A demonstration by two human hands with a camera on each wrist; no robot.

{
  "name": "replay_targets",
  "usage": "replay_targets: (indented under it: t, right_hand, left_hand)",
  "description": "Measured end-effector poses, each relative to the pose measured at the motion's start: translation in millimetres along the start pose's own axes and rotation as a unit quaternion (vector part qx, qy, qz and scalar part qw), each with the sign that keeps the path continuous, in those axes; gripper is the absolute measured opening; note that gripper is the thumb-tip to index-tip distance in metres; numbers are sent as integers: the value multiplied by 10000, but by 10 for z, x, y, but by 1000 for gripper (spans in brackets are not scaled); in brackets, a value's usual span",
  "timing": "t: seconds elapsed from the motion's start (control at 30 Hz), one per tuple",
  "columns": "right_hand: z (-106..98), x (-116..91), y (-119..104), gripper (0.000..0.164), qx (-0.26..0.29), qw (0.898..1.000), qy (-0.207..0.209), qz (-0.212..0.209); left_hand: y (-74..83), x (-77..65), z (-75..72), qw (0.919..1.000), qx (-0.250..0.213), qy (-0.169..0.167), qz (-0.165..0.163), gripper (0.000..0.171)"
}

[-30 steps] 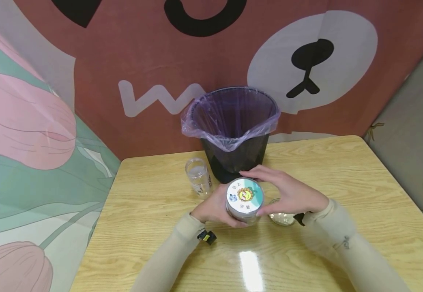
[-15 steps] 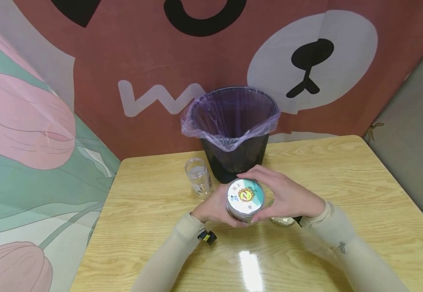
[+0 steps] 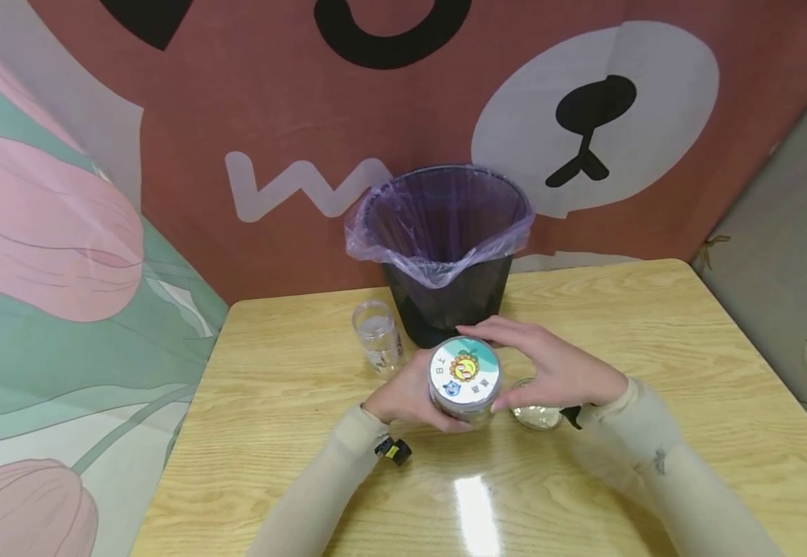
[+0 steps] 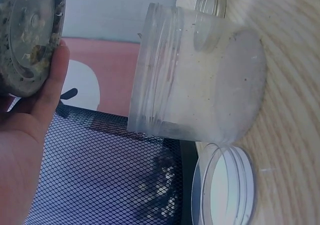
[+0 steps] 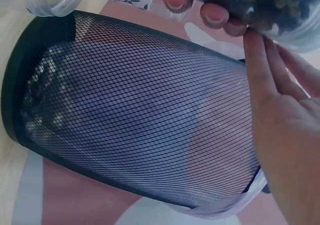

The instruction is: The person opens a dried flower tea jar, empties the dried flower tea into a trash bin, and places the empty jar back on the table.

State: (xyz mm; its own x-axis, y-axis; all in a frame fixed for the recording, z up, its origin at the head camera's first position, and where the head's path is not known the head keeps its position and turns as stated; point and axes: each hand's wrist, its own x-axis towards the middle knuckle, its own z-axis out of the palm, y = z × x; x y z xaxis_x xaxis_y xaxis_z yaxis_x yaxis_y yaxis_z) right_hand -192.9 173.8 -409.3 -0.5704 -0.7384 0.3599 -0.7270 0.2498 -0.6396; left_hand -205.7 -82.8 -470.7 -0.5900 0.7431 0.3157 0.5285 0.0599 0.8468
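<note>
A round jar [image 3: 476,420] is held upright above the table in both hands. My left hand [image 3: 410,393] grips its body from the left. On top sits a lid [image 3: 464,370] with a teal and white sunflower sticker. My right hand [image 3: 549,363] pinches this lid's edge between thumb and fingertips. Through the jar's wall in the right wrist view, dark lumpy contents [image 5: 260,2] show. Just behind my left hand stands a clear open jar [image 3: 378,348], its walls see-through in the left wrist view. Under my right hand lies a shiny round clear lid [image 3: 537,416], partly hidden by it.
A black mesh waste bin [image 3: 445,309] with a purple liner [image 3: 438,267] stands close behind the hands, at the table's back edge. Another round clear container [image 4: 212,5] shows past the open jar in the left wrist view. A printed cloth [image 3: 306,108] hangs behind the table [image 3: 271,464].
The sunflower lid has turned counterclockwise. My right hand first moved slightly left, then back right. My left hand has kept its grip on the jar.
</note>
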Motion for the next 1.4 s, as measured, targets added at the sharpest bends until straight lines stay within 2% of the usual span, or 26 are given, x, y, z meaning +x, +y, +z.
replay_targets:
  t: [0.1, 0.4, 0.67, 0.93, 1.2, 1.4]
  right_hand:
    - [37, 16, -31, 99, -149, 9998, 97, 47]
    - [80, 37, -90, 93, -507, 9981, 344, 63]
    - [68, 28, -100, 92, -478, 9983, 312, 125]
    - [57, 38, -88, 87, -460, 9973, 554, -126]
    - [27, 24, -91, 87, -395, 9964, 733, -183]
    - [-11, 2, -85, 85, -298, 9962, 801, -146]
  left_hand:
    - [-3, -1, -4, 10000, -16, -18, -26, 99]
    - [-13, -4, -9, 10000, 42, 9, 17, 97]
    - [10, 7, -12, 10000, 35, 60, -8, 97]
    - [0, -2, -8, 9999, 119, 48, -58, 87]
    - [2, -9, -19, 9999, -53, 80, -79, 97]
    - [8, -26, -26, 9997, 110, 190, -133, 101]
